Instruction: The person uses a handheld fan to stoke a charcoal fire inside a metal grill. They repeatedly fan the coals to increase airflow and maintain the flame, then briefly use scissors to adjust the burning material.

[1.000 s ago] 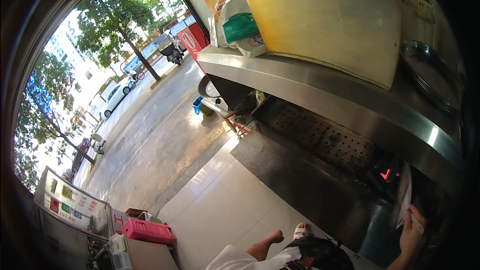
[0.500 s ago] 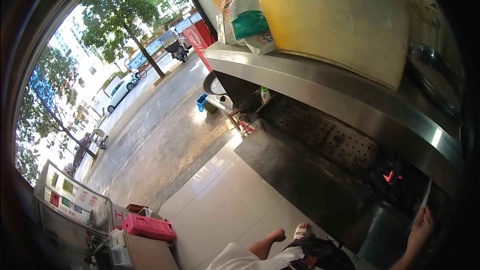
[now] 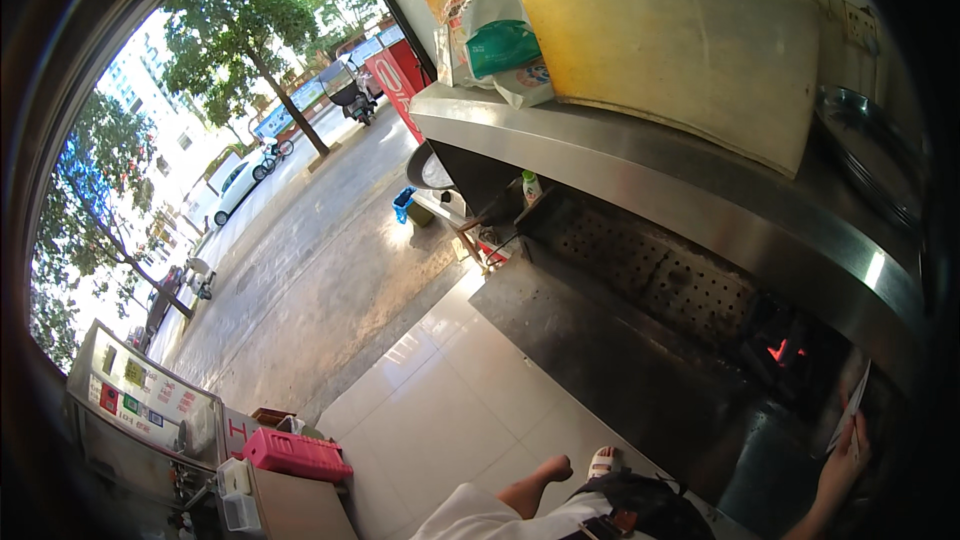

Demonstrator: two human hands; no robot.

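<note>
At the lower right, my right hand (image 3: 843, 464) is closed on a thin, flat, pale sheet (image 3: 852, 406), seen at a slant. Whether this is a hand fan or a piece of card, I cannot tell. The sheet tilts upward beside glowing red coals (image 3: 787, 352) in a dark metal grill (image 3: 655, 275) with a perforated back wall. Near the bottom middle, what looks like my left hand (image 3: 557, 470) rests low, past a bare forearm beside white cloth. It is dark and small there, and its fingers cannot be made out.
A steel shelf (image 3: 640, 160) runs above the grill, carrying a large yellowed board (image 3: 680, 60), a green package (image 3: 502, 48) and round metal trays (image 3: 870, 150). Lower left, a pink container (image 3: 298, 453) stands on a counter (image 3: 300, 505). White floor tiles (image 3: 440, 390) lead to an outdoor pavement.
The pale sheet has swung slightly, and more of its flat side shows now. My right hand has shifted a little with it. The bottom-middle arm looks the same.
</note>
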